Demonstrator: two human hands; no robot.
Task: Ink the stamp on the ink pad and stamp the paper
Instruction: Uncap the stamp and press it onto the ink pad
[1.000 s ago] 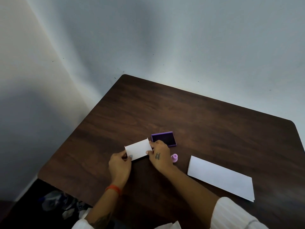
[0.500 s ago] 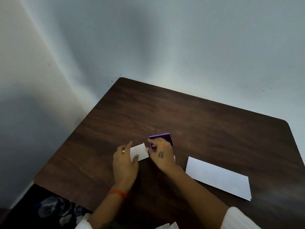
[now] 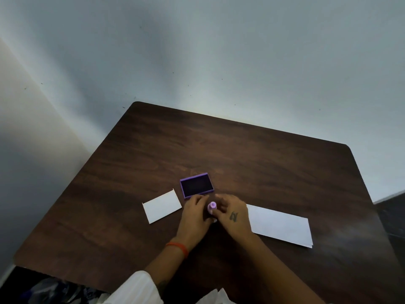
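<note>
We have both hands at the near-centre of the table (image 3: 252, 154), closed in around the stamp (image 3: 212, 206), a small pale-purple knob-type unit standing upright btwn them. Left hand (image 3: 195, 216): fingers curled, tips against the stamp's left side. Right hand (image 3: 232, 212): fingers curled over the stamp's right side, thumb side toward it; motion blur at the tips, so we cannot tell which hand carries the load or whether the stamp base is off the tabletop. Ink pad (image 3: 196, 185): purple tray, dark pad face exposed, lid off, just beyond the hands on the far side, so the stamp needs only a short reach to ink. Its white lid (image 3: 161, 206) lies flat to the left of the hands, near the pad but apart from it, clear of the working path. Paper (image 3: 280, 227): white folded sheet, flat, to the right, its left end just beside the right hand, w/ no mark visible on it. Layout reads pad far, paper right, stamp centre: each step is one short move. Judged status: pad opened, stamp being gripped, inking not yet done. Next req'd: settle a firm grip on the knob, press face flat into pad; a tilted press would likely ink unevenly.
</note>
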